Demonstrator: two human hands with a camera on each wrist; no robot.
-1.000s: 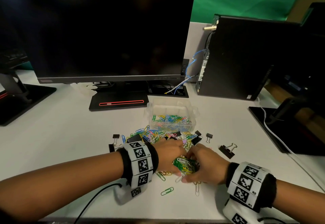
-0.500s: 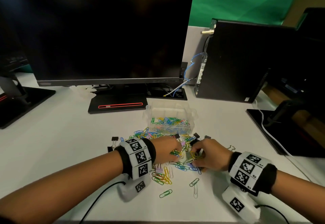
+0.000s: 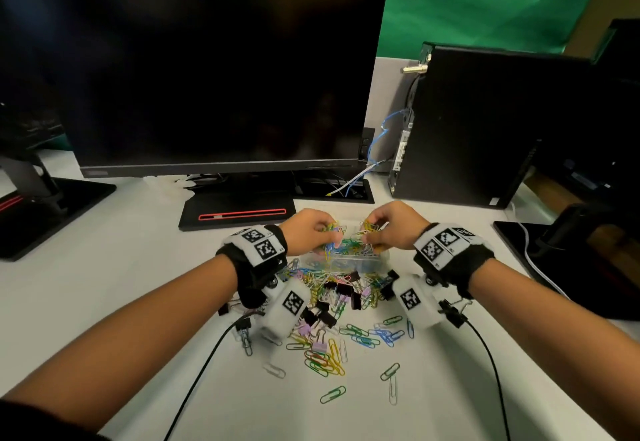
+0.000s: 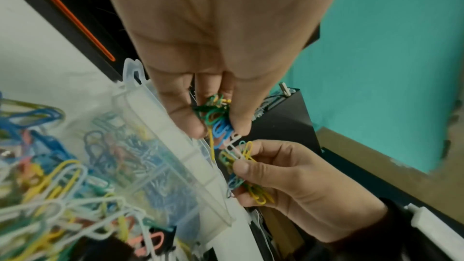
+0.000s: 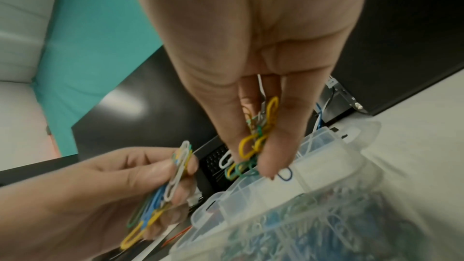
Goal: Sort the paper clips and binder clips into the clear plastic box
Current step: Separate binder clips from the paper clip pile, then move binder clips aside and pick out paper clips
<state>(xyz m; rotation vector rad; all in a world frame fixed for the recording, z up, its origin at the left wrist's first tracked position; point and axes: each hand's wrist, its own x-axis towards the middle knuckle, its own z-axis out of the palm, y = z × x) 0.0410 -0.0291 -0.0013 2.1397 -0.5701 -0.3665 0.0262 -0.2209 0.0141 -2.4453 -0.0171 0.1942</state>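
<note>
Centre of the head view: left hand (image 3: 308, 229) and right hand (image 3: 394, 225) side by side above the clear plastic compartment box (image 3: 349, 260), each pinching a small bunch of coloured paper clips between thumb and curled fingers. In the left wrist view, left hand (image 4: 220, 47) gripping green, blue and yellow clips at the fingertips (image 4: 198, 126), with the right hand (image 4: 296, 182) in the lower right holding its own bunch just beside the box rim (image 4: 173, 132). In the right wrist view, right hand (image 5: 263, 47) pinching yellow, green and white clips over the box (image 5: 326, 156), left hand (image 5: 113, 182) at lower left.

Box on the white bench (image 3: 104, 284), already part filled with coloured clips. Just below it in the head view, a loose heap of coloured paper clips (image 3: 329, 354) mixed with black binder clips (image 3: 343, 290) and a lilac binder clip (image 3: 319, 346). Upper left of the frame, a dark monitor (image 3: 207, 76); upper right, a black computer tower (image 3: 485, 128).
</note>
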